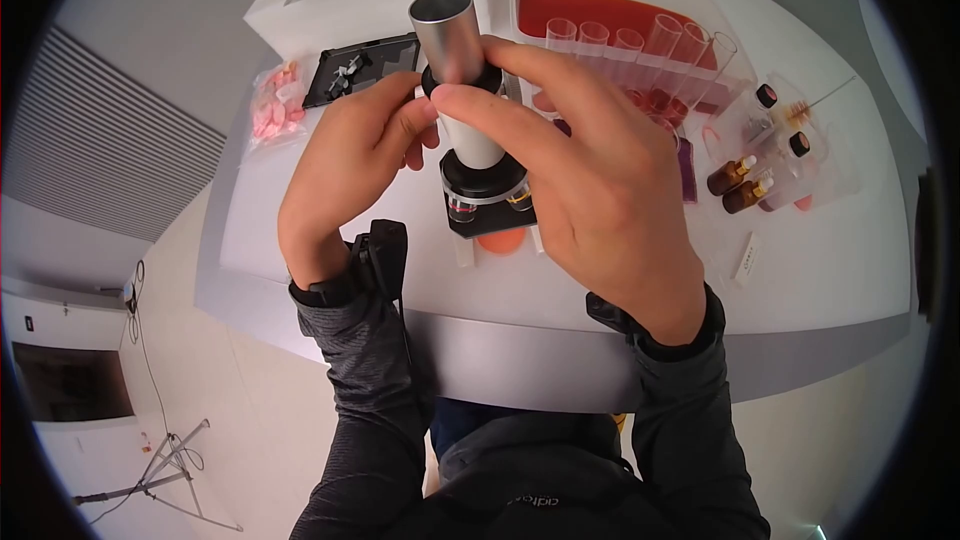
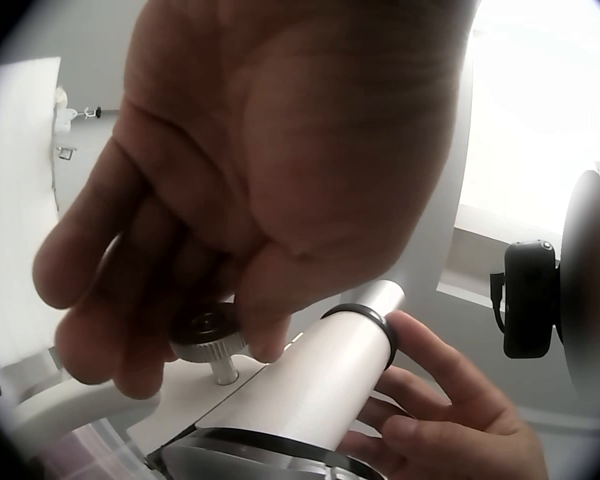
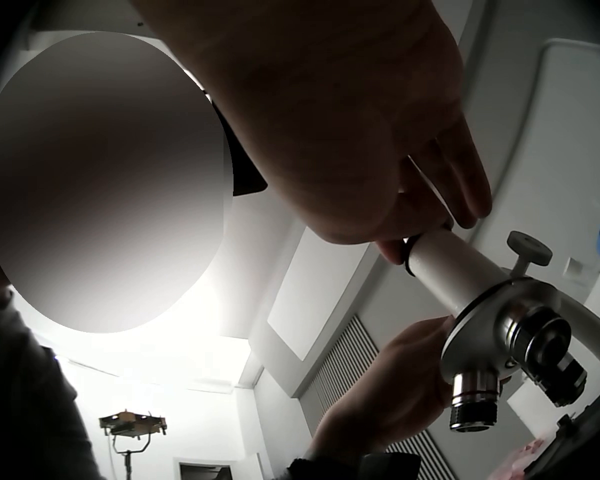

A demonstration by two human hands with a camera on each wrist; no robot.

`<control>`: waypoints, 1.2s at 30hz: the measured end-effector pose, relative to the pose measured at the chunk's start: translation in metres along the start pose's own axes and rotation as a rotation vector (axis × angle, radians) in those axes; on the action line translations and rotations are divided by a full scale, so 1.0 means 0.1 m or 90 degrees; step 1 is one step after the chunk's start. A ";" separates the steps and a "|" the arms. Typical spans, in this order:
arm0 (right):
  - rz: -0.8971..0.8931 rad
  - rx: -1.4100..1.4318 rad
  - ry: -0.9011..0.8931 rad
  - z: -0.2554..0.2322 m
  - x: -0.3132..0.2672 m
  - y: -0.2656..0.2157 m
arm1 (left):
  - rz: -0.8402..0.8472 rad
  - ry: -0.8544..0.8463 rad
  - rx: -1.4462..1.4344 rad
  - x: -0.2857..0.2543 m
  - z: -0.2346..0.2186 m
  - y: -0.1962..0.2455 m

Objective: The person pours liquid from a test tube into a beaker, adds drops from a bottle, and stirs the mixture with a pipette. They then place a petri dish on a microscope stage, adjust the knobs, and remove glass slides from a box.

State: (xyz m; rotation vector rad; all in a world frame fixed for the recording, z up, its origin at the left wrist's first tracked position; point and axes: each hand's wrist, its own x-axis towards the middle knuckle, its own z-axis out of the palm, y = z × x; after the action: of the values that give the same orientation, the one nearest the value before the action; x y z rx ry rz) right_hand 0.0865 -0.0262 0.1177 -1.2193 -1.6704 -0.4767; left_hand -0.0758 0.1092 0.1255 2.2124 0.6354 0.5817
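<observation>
A microscope stands upright before me, with a white body tube (image 1: 472, 143), a silver upper tube (image 1: 446, 38) and a black collar (image 1: 490, 78) between them. My right hand (image 1: 615, 170) grips the collar between thumb and fingers. On the left side, my left hand (image 1: 345, 160) has its thumb and curled fingers about a knurled focus knob (image 2: 210, 335), which the head view hides. The opposite focus knob (image 3: 529, 249) is untouched. Objective lenses (image 3: 474, 402) hang from the nosepiece above the black stage (image 1: 480, 225). Under the stage shows an orange disc (image 1: 503, 241).
Left of the microscope lie a bag of pink pieces (image 1: 278, 105) and a black tray (image 1: 375, 58) of small parts. Behind stands a white block (image 1: 370, 5). Rightward are upright clear tubes (image 1: 662, 40), a red-filled bin (image 1: 541, 15), amber dropper bottles (image 1: 731, 175) and a label (image 1: 747, 259).
</observation>
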 end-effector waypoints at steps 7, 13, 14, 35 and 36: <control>0.006 0.002 -0.002 0.00 -0.01 0.00 | 0.036 0.035 0.033 -0.02 0.01 -0.02; 0.003 0.005 0.005 0.01 -0.02 0.00 | 0.019 0.023 -0.064 -0.01 0.00 -0.02; 0.006 0.008 0.005 0.01 -0.02 0.00 | 0.026 0.021 -0.066 -0.02 0.00 -0.02; 0.011 0.003 -0.014 0.00 -0.01 0.00 | -0.022 0.039 -0.004 -0.04 -0.04 0.04; 0.013 0.005 -0.015 0.00 -0.02 -0.01 | -0.003 0.044 0.001 -0.04 -0.03 0.04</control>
State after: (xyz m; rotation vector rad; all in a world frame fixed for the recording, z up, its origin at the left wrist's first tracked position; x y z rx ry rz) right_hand 0.0862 -0.0276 0.1167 -1.2397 -1.6772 -0.4448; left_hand -0.0800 0.1059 0.1300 2.1992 0.6771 0.6584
